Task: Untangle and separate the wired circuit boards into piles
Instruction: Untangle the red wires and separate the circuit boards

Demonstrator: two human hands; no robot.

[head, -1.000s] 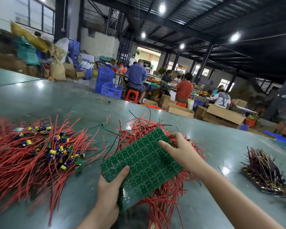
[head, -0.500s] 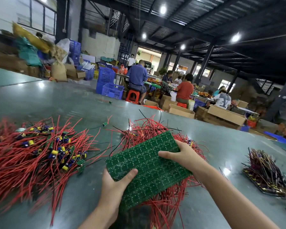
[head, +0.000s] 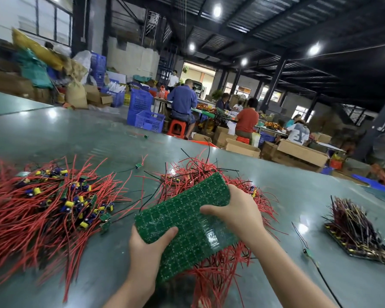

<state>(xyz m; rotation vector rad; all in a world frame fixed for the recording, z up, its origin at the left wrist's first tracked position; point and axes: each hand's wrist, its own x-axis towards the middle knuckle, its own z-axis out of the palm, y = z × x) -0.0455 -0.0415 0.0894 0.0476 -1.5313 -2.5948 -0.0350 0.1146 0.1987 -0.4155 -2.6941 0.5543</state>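
Note:
A large green circuit board panel (head: 187,218) with red wires hanging beneath it is held above the table. My left hand (head: 147,247) grips its near left corner, thumb on top. My right hand (head: 238,214) grips its right edge, and the far end of the panel curves upward. Under the panel lies a tangle of red and black wires (head: 198,174). To the left spreads a big pile of red-wired small boards (head: 45,205) with yellow and blue capacitors.
A dark stack of boards with purple and yellow wires (head: 353,230) sits at right, with a loose small board on a black wire (head: 308,252) near it. Another stray small board (head: 139,166) lies farther back. Beyond the green table (head: 298,196), people sit among boxes and blue crates.
Both hands have drawn the panel nearer and lower. My right hand has shifted along the right edge, and the panel now bends upward at its far end.

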